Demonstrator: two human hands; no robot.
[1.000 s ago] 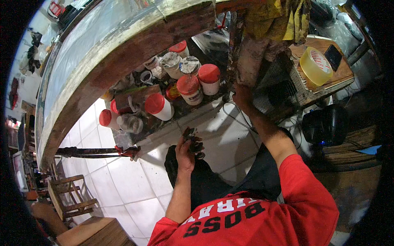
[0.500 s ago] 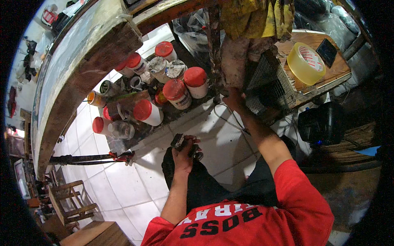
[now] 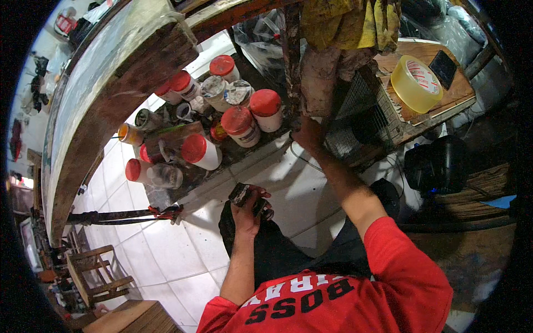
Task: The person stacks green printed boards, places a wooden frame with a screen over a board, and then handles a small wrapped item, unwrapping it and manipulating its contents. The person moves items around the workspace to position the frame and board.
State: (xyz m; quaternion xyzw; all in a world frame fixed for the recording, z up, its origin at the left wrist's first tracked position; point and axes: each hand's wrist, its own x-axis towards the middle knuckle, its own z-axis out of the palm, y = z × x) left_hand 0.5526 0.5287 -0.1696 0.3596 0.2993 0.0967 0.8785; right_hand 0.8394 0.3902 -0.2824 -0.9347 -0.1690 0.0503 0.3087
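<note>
Fingers of the left hand [image 3: 249,210] curl round a small dark block [image 3: 240,194] above the white tiled floor [image 3: 166,261]. Right hand [image 3: 307,133] reaches up and grips a stained post [image 3: 292,66]; red-lidded jars [image 3: 242,123] stand just left, tape roll [image 3: 415,83] to the right.

Small dark block [image 3: 240,194] held tilted above white floor tiles.

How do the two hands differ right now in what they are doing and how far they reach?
The left hand stays close to the body, closed round a small dark object; the right hand is stretched far forward, against a dirty hanging cloth beside the red-lidded jars. The left arm is bent, the right nearly straight. Both are bare.
</note>
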